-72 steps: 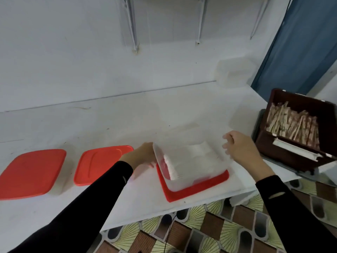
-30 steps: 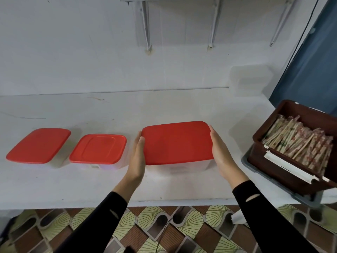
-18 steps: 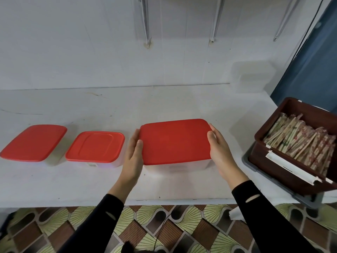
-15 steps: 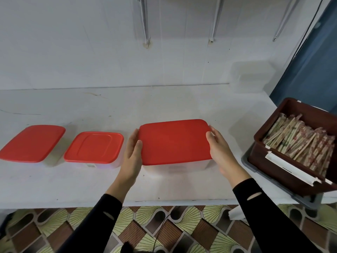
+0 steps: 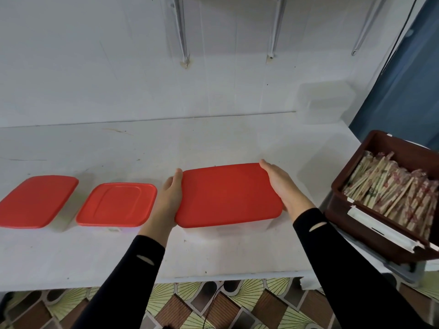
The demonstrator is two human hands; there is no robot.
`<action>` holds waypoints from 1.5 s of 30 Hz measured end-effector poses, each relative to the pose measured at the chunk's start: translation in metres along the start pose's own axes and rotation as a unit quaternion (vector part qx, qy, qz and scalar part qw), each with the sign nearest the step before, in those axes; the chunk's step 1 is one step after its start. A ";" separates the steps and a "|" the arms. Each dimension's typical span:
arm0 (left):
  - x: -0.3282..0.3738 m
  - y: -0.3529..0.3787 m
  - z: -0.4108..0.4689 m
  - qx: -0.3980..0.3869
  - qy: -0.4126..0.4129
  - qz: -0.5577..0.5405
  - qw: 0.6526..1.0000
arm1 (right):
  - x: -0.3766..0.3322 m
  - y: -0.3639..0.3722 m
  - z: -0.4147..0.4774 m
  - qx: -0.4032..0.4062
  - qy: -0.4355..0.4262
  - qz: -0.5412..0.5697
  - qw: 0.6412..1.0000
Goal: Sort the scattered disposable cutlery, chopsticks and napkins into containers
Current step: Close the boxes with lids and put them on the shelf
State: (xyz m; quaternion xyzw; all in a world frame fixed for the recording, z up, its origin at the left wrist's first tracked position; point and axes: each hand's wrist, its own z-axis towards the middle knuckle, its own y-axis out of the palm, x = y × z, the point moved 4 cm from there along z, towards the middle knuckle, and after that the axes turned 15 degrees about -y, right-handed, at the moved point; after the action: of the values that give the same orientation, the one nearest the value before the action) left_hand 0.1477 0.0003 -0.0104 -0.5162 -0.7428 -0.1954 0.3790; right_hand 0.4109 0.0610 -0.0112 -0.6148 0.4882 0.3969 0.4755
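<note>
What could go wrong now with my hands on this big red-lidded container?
The brown chopstick box sits tilted past the right edge of the table; your right hand could knock it off. Your left hand sits in the narrow gap beside the middle container; sliding the big container leftward may shove it.

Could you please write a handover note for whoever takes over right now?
Hands: left hand and right hand press flat against the ends of the big box.
Things: big box, middle box and left box stand in a row on the table, red lids on; chopsticks fill the open brown box, right; clear tub by the wall.
Done: three boxes lidded; contents hidden.
Left: let go; perhaps check the tub.
</note>
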 end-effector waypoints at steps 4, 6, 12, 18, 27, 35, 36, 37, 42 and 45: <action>0.004 -0.001 0.004 0.003 -0.002 -0.019 1.000 | -0.001 0.002 0.008 0.013 -0.020 -0.001 1.000; 0.005 -0.001 0.003 0.011 0.005 -0.012 1.000 | 0.003 0.000 0.009 0.014 -0.038 -0.004 0.999; 0.008 0.001 0.002 0.014 0.061 0.083 0.995 | 0.007 -0.002 -0.001 -0.013 0.001 0.030 0.999; 0.008 0.045 -0.053 0.034 0.422 0.415 0.805 | 0.021 0.003 -0.034 0.016 0.017 0.225 0.974; -0.035 0.114 -0.082 0.073 0.469 0.629 0.616 | 0.032 -0.013 -0.055 -0.021 -0.014 0.245 0.969; -0.031 0.092 -0.060 0.031 0.675 0.516 0.527 | 0.013 0.001 -0.036 -0.005 -0.013 0.075 0.997; -0.035 0.096 -0.062 0.032 0.688 0.498 0.527 | 0.012 0.005 -0.031 0.003 -0.018 0.073 0.997; -0.038 0.100 -0.065 0.034 0.701 0.479 0.527 | 0.012 0.008 -0.027 0.014 -0.022 0.083 0.996; -0.042 0.104 -0.062 0.043 0.739 0.442 0.508 | 0.014 0.010 -0.018 0.039 -0.065 0.109 0.991; -0.043 0.104 -0.062 0.044 0.756 0.441 0.482 | 0.008 0.006 -0.017 0.015 -0.068 0.115 0.991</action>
State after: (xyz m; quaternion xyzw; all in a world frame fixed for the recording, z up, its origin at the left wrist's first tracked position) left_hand 0.2733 -0.0277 -0.0150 -0.4120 0.1480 -0.2848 0.8528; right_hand 0.4076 0.0426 -0.0164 -0.5189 0.5282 0.4825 0.4680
